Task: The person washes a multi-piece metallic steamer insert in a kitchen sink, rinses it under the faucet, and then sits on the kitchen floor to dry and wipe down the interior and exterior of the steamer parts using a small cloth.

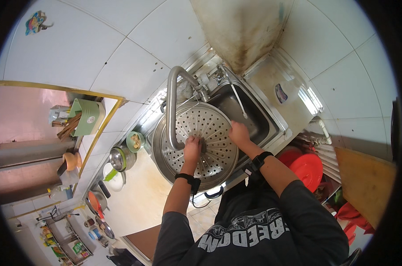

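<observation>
A large round metal steamer pot (158,151) with a perforated steamer plate (211,121) rests over the left part of the sink. My left hand (192,148) is on the plate near its centre, fingers curled around a small dark scrubbing pad (203,146), partly hidden by the fingers. With my right hand (239,133) I grip the right edge of the steamer. The curved metal faucet (172,106) arches over the plate, its spout end close to my left hand. A black loop handle (214,193) sticks out at the pot's near side.
The right sink basin (254,123) lies beside the steamer under a thin tap (235,93). A clear plastic bottle (285,91) lies to the right. Leftward on the counter (144,189) are a green bowl (135,141), a metal pot (121,159) and a white plate (116,182). Red basins (305,171) sit below right.
</observation>
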### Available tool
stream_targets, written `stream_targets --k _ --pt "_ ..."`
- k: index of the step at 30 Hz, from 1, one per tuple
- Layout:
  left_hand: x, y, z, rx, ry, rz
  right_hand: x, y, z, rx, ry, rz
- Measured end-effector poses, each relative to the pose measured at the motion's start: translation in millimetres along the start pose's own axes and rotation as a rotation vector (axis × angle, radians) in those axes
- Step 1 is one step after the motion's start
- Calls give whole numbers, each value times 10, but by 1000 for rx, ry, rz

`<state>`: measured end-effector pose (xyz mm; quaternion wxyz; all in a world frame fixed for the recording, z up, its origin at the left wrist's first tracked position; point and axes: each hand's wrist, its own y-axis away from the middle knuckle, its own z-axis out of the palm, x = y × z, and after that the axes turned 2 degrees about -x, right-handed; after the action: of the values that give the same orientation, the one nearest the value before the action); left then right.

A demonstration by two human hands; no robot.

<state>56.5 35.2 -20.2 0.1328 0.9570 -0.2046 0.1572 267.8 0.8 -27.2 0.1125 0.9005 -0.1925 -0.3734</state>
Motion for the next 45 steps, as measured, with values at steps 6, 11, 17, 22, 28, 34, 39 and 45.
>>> stream_targets --k 6,11,17,22,28,34,39,45 --pt "99 -269 -123 10 -17 56 -25 9 56 28 27 -43" --pt "-29 -10 -31 4 3 81 17 22 10 1 2 -28" --pt "-23 -173 -31 10 -82 122 4 20 27 -5 12 -13" --pt "-59 -240 1 -17 -33 73 22 4 33 38 -17 -37" --pt "-128 53 -21 54 70 82 36 43 17 61 -31 -7" --pt "-222 -367 -19 158 77 63 -24 31 13 54 -34 -74" --pt "-216 -112 40 116 69 95 29 37 16 66 -43 -28" --pt "-172 -161 -124 139 87 38 -37 69 36 67 -49 7"
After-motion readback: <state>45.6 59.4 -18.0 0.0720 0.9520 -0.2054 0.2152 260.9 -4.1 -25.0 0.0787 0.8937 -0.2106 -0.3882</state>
